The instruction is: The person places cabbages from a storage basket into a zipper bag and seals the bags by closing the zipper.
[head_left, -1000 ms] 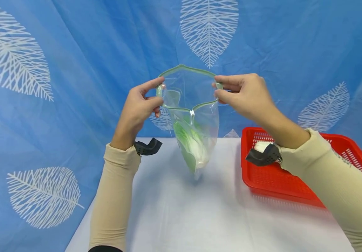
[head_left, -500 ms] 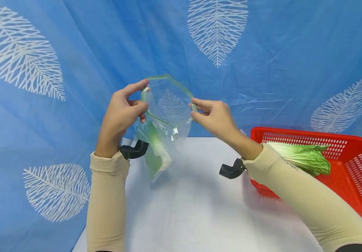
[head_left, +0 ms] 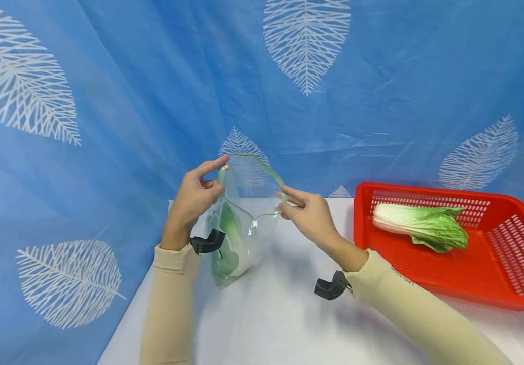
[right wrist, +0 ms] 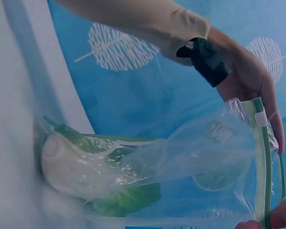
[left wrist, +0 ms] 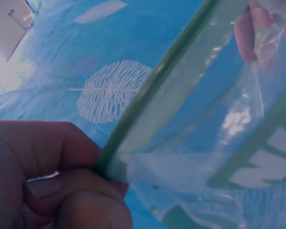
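A clear zip bag [head_left: 264, 238] with green edging and a white slider [head_left: 254, 223] stands between my hands in the head view, its mouth spread wide. Inside lies a Chinese cabbage [right wrist: 71, 162], white base down and green leaves up, seen through the plastic. My left hand [head_left: 195, 195] pinches the left end of the rim between thumb and fingers. The right hand [head_left: 312, 215] pinches the opposite end. From the left wrist, the green rim [left wrist: 148, 90] runs out from the pinching fingers. The bag's bottom appears to rest on the white table [head_left: 271, 324].
A red plastic basket [head_left: 426, 274] stands at the right on the table. Another Chinese cabbage [head_left: 419, 225] lies in it on its side. Behind everything hangs a blue cloth [head_left: 175, 66] with white leaf prints.
Both hands have carried the bag leftward, then lowered it toward the table, still holding its mouth apart. My right arm has moved off the basket, uncovering the cabbage there.
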{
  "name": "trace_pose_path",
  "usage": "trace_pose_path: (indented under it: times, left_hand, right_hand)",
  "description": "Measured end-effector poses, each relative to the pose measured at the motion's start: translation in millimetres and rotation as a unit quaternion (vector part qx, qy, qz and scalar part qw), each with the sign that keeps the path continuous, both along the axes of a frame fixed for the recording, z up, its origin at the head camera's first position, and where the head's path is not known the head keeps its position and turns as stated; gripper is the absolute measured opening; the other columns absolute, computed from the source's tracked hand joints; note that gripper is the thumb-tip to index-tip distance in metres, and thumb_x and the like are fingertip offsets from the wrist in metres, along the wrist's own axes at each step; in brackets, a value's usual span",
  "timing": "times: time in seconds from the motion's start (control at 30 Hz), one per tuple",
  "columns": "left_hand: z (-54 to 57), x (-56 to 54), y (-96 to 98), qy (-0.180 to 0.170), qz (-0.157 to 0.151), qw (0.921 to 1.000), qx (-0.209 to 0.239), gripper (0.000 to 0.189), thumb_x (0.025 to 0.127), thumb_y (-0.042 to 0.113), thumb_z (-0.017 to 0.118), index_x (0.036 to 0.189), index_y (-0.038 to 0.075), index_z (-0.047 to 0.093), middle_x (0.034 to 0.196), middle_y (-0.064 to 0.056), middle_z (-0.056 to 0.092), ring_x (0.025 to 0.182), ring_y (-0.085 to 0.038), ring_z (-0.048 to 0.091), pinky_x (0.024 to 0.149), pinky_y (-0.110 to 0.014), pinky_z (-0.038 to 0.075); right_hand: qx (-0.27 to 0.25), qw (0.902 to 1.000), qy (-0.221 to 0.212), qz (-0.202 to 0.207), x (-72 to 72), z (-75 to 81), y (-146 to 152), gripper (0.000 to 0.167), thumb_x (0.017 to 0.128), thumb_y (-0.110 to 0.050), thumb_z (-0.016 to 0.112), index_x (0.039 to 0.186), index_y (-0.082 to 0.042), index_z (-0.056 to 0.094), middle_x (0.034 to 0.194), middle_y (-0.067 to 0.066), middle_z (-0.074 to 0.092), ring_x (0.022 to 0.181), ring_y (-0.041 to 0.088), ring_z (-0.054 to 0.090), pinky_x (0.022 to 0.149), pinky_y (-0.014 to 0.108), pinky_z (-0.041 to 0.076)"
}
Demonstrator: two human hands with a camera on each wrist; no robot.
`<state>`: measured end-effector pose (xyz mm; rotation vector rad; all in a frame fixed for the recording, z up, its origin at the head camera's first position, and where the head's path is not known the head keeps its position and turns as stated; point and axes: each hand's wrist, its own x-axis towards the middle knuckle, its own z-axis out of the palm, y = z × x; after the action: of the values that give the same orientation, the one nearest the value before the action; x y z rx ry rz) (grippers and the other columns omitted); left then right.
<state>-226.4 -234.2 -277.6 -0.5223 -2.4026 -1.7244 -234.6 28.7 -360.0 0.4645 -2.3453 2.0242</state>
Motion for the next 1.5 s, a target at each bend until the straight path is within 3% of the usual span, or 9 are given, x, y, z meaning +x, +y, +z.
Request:
trace_pose_path:
  times: [0.07, 0.13, 0.3, 0.6, 0.87, 1.0, 1.1, 1.27, 1.5]
  left_hand:
    - [-5.6, -1.3, 5.0, 0.006, -0.013, 0.9997, 0.022, 0.063, 0.093, -0.006, 0.052, 0.152, 0.015, 0.051, 0.125, -0.01, 0.058, 0.047, -0.017, 0.019, 0.045, -0.032, 0.023]
    - [-9.0, -3.5, 12.0, 0.009, -0.033, 0.9988, 0.034, 0.063, 0.093, -0.007, 0.052, 0.153, 0.015, 0.051, 0.14, -0.008, 0.053, 0.048, -0.017, 0.021, 0.046, -0.032, 0.024]
    - [-14.0, -10.8, 27.2, 0.004, -0.06, 0.9977, 0.03, 0.063, 0.093, -0.007, 0.052, 0.153, 0.013, 0.05, 0.146, -0.009, 0.05, 0.049, -0.016, 0.023, 0.046, -0.03, 0.025]
    - [-28.8, -28.7, 55.6, -0.032, -0.089, 0.992, -0.084, 0.068, 0.09, -0.006, 0.052, 0.154, 0.018, 0.05, 0.149, 0.001, 0.049, 0.048, -0.015, 0.024, 0.046, -0.029, 0.028]
    - [-37.8, -28.4, 93.4, -0.076, -0.134, 0.979, -0.134, 0.064, 0.092, -0.001, 0.054, 0.153, 0.017, 0.05, 0.141, 0.0, 0.057, 0.046, -0.015, 0.024, 0.046, -0.03, 0.031]
    - [-41.1, -25.3, 103.9, -0.074, -0.142, 0.9748, -0.156, 0.065, 0.091, -0.002, 0.054, 0.153, 0.016, 0.05, 0.143, -0.002, 0.055, 0.047, -0.016, 0.024, 0.047, -0.03, 0.031]
    - [-45.0, -22.9, 110.1, -0.066, -0.155, 0.9721, -0.163, 0.066, 0.09, -0.003, 0.054, 0.153, 0.015, 0.049, 0.146, -0.004, 0.052, 0.048, -0.016, 0.025, 0.047, -0.03, 0.032]
    - [-57.0, -20.2, 120.4, -0.069, -0.182, 0.9724, -0.129, 0.07, 0.088, -0.005, 0.052, 0.155, 0.013, 0.047, 0.148, -0.004, 0.05, 0.048, -0.015, 0.027, 0.047, -0.029, 0.034]
    - [-77.6, -17.9, 122.0, -0.08, -0.193, 0.9764, -0.055, 0.074, 0.085, -0.007, 0.05, 0.155, 0.016, 0.048, 0.151, -0.004, 0.047, 0.047, -0.014, 0.032, 0.047, -0.027, 0.035]
  right_hand:
    - [-0.015, 0.9999, -0.005, -0.006, 4.1, -4.5, 6, 0.051, 0.097, -0.018, 0.07, 0.147, -0.017, 0.058, 0.129, 0.0, 0.07, 0.096, 0.015, 0.075, 0.084, 0.029, 0.058]
    - [-0.023, 0.9996, -0.011, -0.015, 8.3, -9.3, 11, 0.051, 0.098, -0.018, 0.069, 0.147, -0.017, 0.058, 0.131, 0.001, 0.069, 0.097, 0.017, 0.075, 0.084, 0.029, 0.058]
    - [-0.033, 0.9985, -0.011, -0.042, 12.1, -22.8, 21, 0.049, 0.099, -0.016, 0.067, 0.147, -0.013, 0.058, 0.135, 0.008, 0.066, 0.098, 0.019, 0.075, 0.083, 0.028, 0.058]
    - [-0.051, 0.992, -0.044, -0.107, 21.8, -48.9, 34, 0.048, 0.097, -0.01, 0.067, 0.144, -0.006, 0.06, 0.131, 0.012, 0.067, 0.091, 0.02, 0.076, 0.077, 0.027, 0.059]
    - [-0.035, 0.9884, -0.065, -0.132, 50.5, -66.9, 36, 0.058, 0.096, -0.007, 0.066, 0.152, -0.007, 0.051, 0.144, 0.008, 0.059, 0.09, 0.022, 0.076, 0.083, 0.03, 0.058]
    - [-0.031, 0.9888, -0.079, -0.123, 67.5, -71.0, 37, 0.065, 0.097, -0.011, 0.069, 0.157, -0.011, 0.043, 0.147, 0.01, 0.056, 0.093, 0.024, 0.076, 0.095, 0.038, 0.053]
    - [-0.041, 0.9887, -0.08, -0.12, 79.5, -75.1, 40, 0.066, 0.098, -0.01, 0.067, 0.158, -0.01, 0.04, 0.148, 0.015, 0.054, 0.095, 0.028, 0.075, 0.095, 0.039, 0.053]
    - [-0.093, 0.9864, -0.058, -0.123, 89.9, -87.1, 46, 0.059, 0.1, -0.001, 0.061, 0.156, -0.005, 0.042, 0.154, 0.016, 0.047, 0.098, 0.041, 0.072, 0.082, 0.034, 0.058]
    - [-0.112, 0.9835, -0.046, -0.134, 94.2, -108.2, 51, 0.056, 0.1, 0.003, 0.06, 0.154, 0.0, 0.044, 0.151, 0.024, 0.047, 0.096, 0.039, 0.073, 0.082, 0.033, 0.059]
